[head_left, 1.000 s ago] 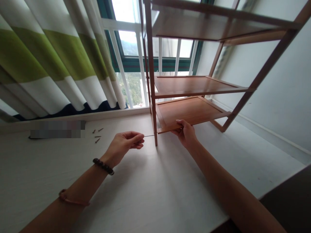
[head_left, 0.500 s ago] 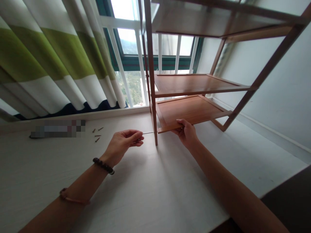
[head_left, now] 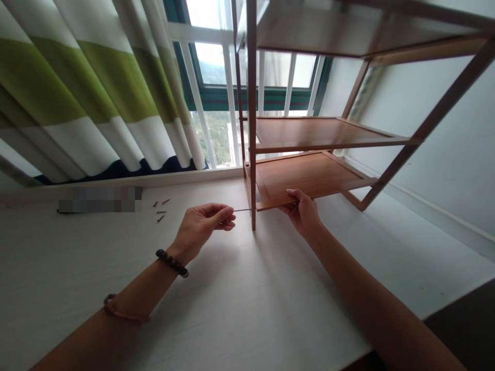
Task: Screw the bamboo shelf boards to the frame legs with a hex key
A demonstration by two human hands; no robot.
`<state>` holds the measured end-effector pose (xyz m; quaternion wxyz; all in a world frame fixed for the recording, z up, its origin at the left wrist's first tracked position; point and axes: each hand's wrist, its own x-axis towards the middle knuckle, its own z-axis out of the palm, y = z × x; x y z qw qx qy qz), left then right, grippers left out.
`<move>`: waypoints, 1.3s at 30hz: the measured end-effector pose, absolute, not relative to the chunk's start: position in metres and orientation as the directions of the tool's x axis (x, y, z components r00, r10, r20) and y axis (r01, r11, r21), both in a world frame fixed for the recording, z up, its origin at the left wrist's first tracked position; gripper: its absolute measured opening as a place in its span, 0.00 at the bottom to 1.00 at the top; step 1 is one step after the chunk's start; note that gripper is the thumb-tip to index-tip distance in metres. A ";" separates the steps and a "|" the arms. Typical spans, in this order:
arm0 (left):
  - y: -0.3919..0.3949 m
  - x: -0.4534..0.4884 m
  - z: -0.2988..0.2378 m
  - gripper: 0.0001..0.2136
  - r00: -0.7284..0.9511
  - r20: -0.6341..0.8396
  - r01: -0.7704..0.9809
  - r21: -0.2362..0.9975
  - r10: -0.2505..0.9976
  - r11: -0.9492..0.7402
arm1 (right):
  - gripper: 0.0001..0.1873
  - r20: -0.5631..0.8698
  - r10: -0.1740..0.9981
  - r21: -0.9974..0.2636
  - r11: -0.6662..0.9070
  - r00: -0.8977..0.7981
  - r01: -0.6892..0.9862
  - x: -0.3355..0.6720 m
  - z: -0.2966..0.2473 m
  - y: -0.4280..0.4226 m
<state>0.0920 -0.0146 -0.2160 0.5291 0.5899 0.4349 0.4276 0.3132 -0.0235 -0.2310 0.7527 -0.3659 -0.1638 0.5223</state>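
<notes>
My left hand point(head_left: 204, 224) pinches a thin metal rod that looks like a hex key point(head_left: 243, 209), its other end hidden in the hand. The rod's tip meets the wooden shelf rack's front left leg point(head_left: 253, 180), level with the bottom shelf board's edge. From the right, my right hand point(head_left: 305, 214) grips the front edge of that bottom shelf board point(head_left: 309, 175), thumb on top and fingers underneath. The board's left front corner sits against the leg. Several screws point(head_left: 161, 212) lie on the white surface left of my left hand.
A middle shelf point(head_left: 325, 131) and an upper shelf point(head_left: 309, 31) sit above the held board. Behind the rack is a window with white bars point(head_left: 230, 103). A striped curtain point(head_left: 96, 87) hangs at left, above a blurred-out item point(head_left: 100, 200). A wall point(head_left: 456, 129) stands at right.
The whole view has shifted slightly, so everything appears a little further right. Both hands keep their grips, and the rod stays at the leg.
</notes>
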 end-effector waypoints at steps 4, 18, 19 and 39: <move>-0.016 0.093 -0.217 0.13 0.244 0.043 0.065 0.996 0.969 -0.061 | 0.07 -0.135 0.909 -0.719 0.184 0.394 -0.670 0.313 -0.231 -0.025; -0.012 0.091 -0.224 0.13 0.262 0.022 0.030 0.999 0.965 -0.030 | 0.03 -0.145 0.971 -0.710 0.031 0.189 -0.704 0.320 -0.235 -0.028; -0.012 0.091 -0.224 0.13 0.262 0.023 0.028 0.999 0.965 -0.032 | 0.03 -0.146 0.971 -0.710 0.032 0.191 -0.704 0.320 -0.235 -0.028; -0.013 0.090 -0.221 0.14 0.243 0.068 0.118 0.988 0.968 -0.099 | 0.03 -0.153 0.965 -0.724 0.038 0.213 -0.689 0.320 -0.237 -0.027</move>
